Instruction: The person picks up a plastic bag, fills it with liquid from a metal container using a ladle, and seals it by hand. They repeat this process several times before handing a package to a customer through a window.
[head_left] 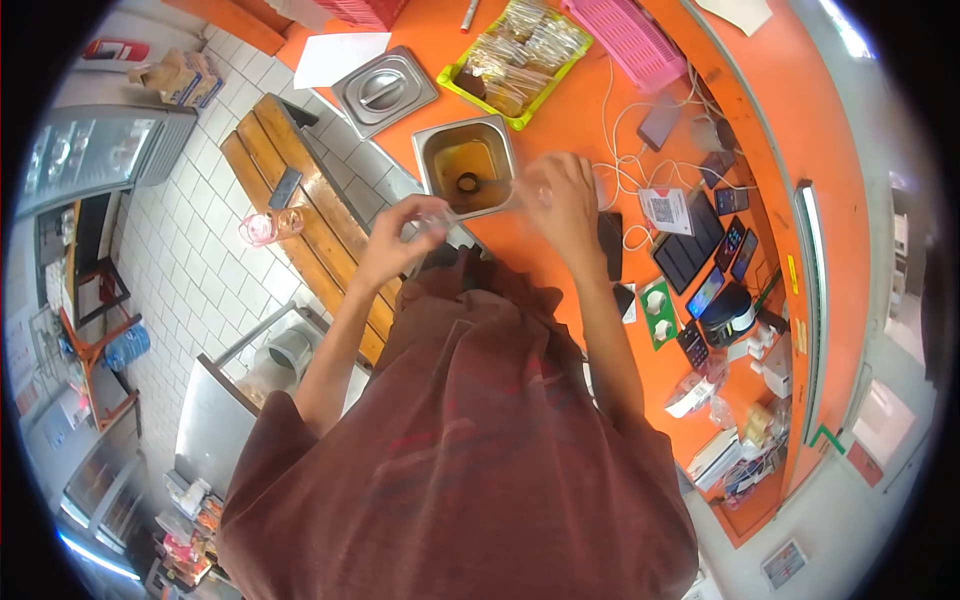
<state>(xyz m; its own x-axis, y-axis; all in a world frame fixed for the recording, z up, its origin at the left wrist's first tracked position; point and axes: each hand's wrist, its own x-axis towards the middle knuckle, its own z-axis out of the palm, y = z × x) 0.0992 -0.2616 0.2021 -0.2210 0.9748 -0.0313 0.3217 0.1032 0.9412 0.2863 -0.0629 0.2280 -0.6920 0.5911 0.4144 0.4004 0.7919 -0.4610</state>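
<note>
The fingers (408, 212) of the left hand (392, 240) are curled close together around a small piece of clear plastic (434, 219), just off the near left corner of the steel pan (423, 170). The right hand (562, 198) is raised by the pan's right side, fingers bent; it is blurred (something see-through may be at the fingertips), so I cannot tell whether they hold anything.

The pan, the landmark here, sits on the orange counter (560, 130) between and slightly beyond the hands. It contains yellow-brown liquid (455, 158) and a dark round item (467, 182).

Beyond the pan to the left lies a steel lid (384, 92), with white paper (335, 58) behind it. Beyond the pan to the right is a yellow-green tray (520, 118) of clear-wrapped packets (510, 62), then a pink basket (630, 42).

Well to the right of the pan are white cables (622, 160), a printed QR card (664, 211) and several phones (706, 292). Left of the pan, apart from the counter, stands a wooden bench (262, 160) bearing a dark phone (286, 187).
</note>
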